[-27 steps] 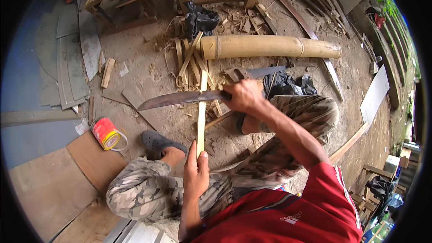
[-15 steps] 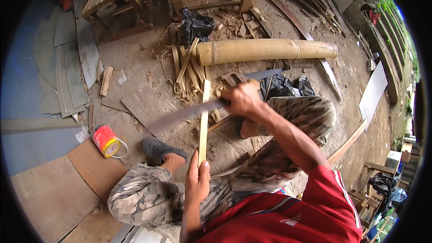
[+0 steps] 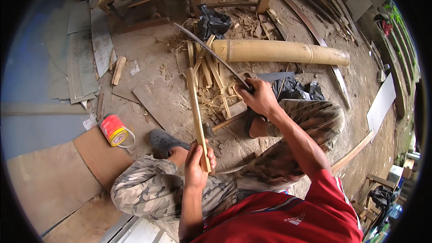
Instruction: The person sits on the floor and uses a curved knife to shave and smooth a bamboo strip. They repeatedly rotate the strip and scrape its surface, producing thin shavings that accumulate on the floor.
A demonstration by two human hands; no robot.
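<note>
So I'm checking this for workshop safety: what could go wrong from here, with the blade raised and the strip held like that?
1. The right hand holds the long curved blade raised over the bamboo strip; the left hand grips the strip's near end, so a glancing stroke could slide toward its fingers.
2. The foot in the grey clog lies close by the strip, within a missed swing.

Pale yellow bamboo strip point(image 3: 196, 112) in left hand point(image 3: 197, 167); grey blade point(image 3: 209, 52) in right hand point(image 3: 258, 99); camouflage trousers point(image 3: 180, 189) below; red-yellow can point(image 3: 113, 129) left.
</note>
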